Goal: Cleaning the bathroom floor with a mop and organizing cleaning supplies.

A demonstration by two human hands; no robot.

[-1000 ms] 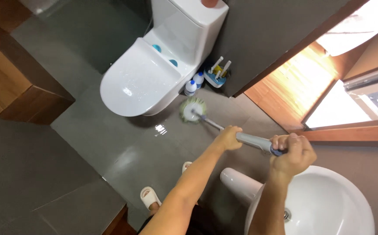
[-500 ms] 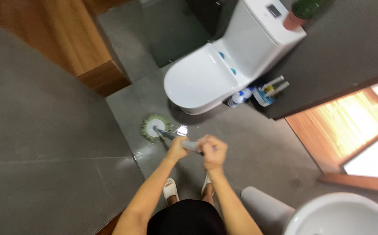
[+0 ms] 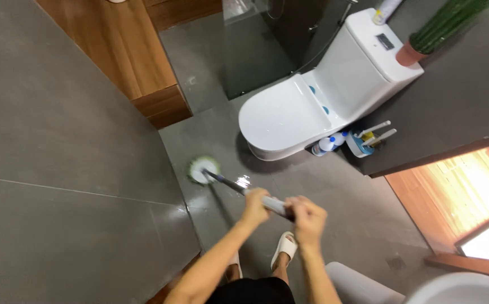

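Both my hands grip the grey handle [image 3: 272,205] of a long scrub brush. My left hand [image 3: 256,207] holds it further down the shaft, my right hand [image 3: 308,217] grasps the handle's end. The round brush head with green bristles [image 3: 203,170] presses on the wet grey floor tiles [image 3: 334,191], close to the grey wall at the left. A white toilet with its lid down [image 3: 306,107] stands beyond the brush, to the right.
Cleaning bottles [image 3: 328,144] and a blue holder with brushes [image 3: 365,141] sit beside the toilet base. A potted green plant [image 3: 436,31] stands on the ledge. A wooden cabinet [image 3: 132,50] is at the upper left, a white basin [image 3: 464,290] at the lower right. My slippered foot [image 3: 284,247] is below.
The brush head has swept from beside the toilet's right side across to the left, near the wall. My view has turned left and my hands have followed.
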